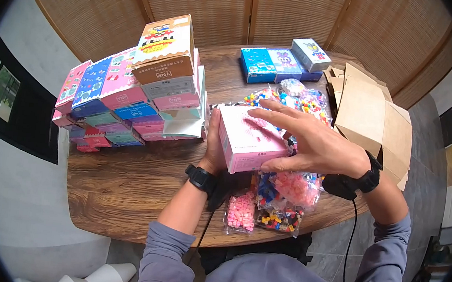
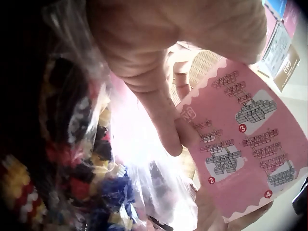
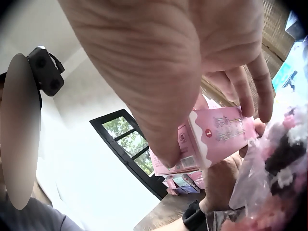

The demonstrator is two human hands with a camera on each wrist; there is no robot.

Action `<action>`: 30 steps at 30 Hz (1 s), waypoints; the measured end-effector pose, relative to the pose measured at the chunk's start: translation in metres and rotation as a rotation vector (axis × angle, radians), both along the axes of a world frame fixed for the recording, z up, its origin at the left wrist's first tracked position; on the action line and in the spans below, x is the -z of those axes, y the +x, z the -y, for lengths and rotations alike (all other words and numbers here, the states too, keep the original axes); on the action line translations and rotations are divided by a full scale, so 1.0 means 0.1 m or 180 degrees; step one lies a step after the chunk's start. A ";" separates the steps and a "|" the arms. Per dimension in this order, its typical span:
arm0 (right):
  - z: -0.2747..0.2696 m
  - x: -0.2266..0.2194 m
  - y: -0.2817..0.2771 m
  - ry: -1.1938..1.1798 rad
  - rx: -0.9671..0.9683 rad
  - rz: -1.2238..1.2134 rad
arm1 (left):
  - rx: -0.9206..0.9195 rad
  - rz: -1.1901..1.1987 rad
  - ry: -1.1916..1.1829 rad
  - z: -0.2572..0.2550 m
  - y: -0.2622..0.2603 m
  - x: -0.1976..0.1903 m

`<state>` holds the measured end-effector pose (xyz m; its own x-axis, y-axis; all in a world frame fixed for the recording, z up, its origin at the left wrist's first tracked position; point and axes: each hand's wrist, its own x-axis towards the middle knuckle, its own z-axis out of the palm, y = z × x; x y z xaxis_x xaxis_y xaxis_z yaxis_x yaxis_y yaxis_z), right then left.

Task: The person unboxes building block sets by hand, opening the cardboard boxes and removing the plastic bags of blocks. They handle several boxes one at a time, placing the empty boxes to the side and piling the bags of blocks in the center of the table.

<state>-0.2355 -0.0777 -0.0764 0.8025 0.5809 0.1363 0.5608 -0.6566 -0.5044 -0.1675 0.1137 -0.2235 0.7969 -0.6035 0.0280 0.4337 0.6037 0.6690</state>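
Note:
A pink box [image 1: 245, 140] is held up over the middle of the wooden table [image 1: 124, 185]. My left hand [image 1: 213, 140] grips its left end, thumb up the side and fingers hidden behind it. In the left wrist view the thumb [image 2: 161, 120] presses on the pink box [image 2: 245, 144], on a face printed with numbered building steps. My right hand [image 1: 297, 139] lies flat on the box's top with fingers spread and straight. The right wrist view shows the right hand [image 3: 192, 62] over the pink box [image 3: 216, 132].
Clear bags of small coloured bricks [image 1: 286, 193] and a bag of pink bricks [image 1: 241, 210] lie under the box; more bags [image 1: 295, 96] lie behind. A tall stack of boxes [image 1: 132, 94] stands left, blue boxes [image 1: 271, 64] at the back, folded cardboard cartons [image 1: 373, 114] at right.

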 end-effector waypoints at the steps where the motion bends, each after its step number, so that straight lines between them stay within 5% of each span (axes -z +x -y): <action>1: -0.01 -0.03 -0.01 -0.0064 0.0017 -0.0104 | 0.0027 -0.0027 -0.0043 0.00 0.00 0.01; 20: -0.10 -0.09 -0.07 -0.0188 -0.0019 -0.0047 | 0.0146 0.0138 0.0076 -0.02 -0.05 -0.03; 30: -0.19 -0.03 -0.17 -0.0155 -0.0105 0.0827 | 0.0024 0.0076 0.0017 -0.03 -0.03 -0.04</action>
